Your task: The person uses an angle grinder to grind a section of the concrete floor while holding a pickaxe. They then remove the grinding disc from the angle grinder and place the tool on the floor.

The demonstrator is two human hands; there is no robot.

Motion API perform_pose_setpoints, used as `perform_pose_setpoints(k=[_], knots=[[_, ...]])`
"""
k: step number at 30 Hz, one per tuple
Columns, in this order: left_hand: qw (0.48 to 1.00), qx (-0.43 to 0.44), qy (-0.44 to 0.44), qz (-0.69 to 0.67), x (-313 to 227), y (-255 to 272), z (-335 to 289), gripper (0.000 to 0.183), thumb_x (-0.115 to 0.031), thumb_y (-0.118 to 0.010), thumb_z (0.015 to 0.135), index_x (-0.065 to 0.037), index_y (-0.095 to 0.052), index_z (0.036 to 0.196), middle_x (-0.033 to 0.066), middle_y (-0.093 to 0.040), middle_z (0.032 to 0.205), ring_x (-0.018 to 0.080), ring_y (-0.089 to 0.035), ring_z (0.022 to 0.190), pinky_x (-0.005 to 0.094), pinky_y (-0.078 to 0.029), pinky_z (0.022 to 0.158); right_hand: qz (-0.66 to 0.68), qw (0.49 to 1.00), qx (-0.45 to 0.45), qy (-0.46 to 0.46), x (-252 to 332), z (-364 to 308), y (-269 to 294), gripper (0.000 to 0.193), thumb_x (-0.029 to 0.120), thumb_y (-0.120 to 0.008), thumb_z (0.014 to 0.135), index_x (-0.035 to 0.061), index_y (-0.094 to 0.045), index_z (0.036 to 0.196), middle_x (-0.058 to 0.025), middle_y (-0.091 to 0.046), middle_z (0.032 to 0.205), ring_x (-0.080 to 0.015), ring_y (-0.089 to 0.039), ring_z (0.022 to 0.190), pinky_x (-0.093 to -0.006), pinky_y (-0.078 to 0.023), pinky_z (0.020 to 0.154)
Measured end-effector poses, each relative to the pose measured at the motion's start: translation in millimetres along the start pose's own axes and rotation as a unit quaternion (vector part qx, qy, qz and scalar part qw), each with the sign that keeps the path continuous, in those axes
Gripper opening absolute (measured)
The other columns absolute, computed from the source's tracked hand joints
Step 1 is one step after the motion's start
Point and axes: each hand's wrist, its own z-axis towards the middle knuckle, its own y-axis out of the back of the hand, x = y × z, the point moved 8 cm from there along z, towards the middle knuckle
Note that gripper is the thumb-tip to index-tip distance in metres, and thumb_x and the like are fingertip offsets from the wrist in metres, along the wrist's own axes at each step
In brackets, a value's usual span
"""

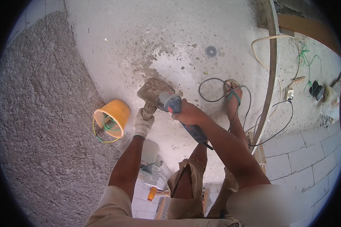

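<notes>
A blue power grinder (169, 101) with a dusty brown guard (152, 90) at its head is pressed against a smooth grey plastered surface (147, 38). My left hand (143, 123), in a dirty white glove, grips the tool's side handle just below the guard. My right hand (188, 112), bare, is wrapped around the tool's body. The tool's dark rear end (196, 134) and its cable run back under my right forearm.
An orange bucket (113, 116) with green and yellow cord sits left of the tool, beside a rough textured wall area (38, 113). A black cable (210, 89) loops by my sandalled foot (233, 99). A wooden batten (271, 79), a power strip (289, 93) and grey blocks (303, 159) lie right.
</notes>
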Motion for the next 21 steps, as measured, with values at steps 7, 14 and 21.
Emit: perform_pose_setpoints(k=[7, 14, 21], knots=[[1.0, 0.004, 0.01, -0.004, -13, 5, -4, 0.045, -0.022, -0.083, 0.084, -0.008, -0.069, 0.124, 0.0156, -0.079, 0.107, 0.0288, -0.078, 0.1, 0.0398, -0.06, 0.089, -0.021, 0.999, -0.017, -0.035, -31, 5, 9, 0.09, 0.045, -0.08, 0.084, -0.0123, -0.048, 0.146, -0.0305, -0.072, 0.13, -0.0423, -0.072, 0.123, -0.047, -0.056, 0.103], [0.999, 0.026, 0.041, 0.022, -16, 6, -7, 0.045, -0.022, -0.082, 0.085, -0.008, -0.07, 0.126, 0.0162, -0.079, 0.108, 0.0292, -0.078, 0.102, 0.0398, -0.06, 0.09, -0.011, 1.0, 0.013, 0.006, 7, -5, 1, 0.089, 0.042, -0.079, 0.082, -0.0134, -0.047, 0.144, -0.031, -0.072, 0.128, -0.0418, -0.072, 0.122, -0.048, -0.057, 0.102], [1.0, 0.019, 0.017, 0.012, -19, 5, -3, 0.043, -0.022, -0.082, 0.085, -0.007, -0.07, 0.123, 0.0171, -0.078, 0.105, 0.0309, -0.077, 0.1, 0.0406, -0.06, 0.09, -0.044, 0.999, -0.01, -0.02, -16, 7, 11, 0.092, 0.048, -0.079, 0.083, -0.013, -0.049, 0.145, -0.0339, -0.071, 0.129, -0.0435, -0.071, 0.123, -0.0483, -0.055, 0.105]])
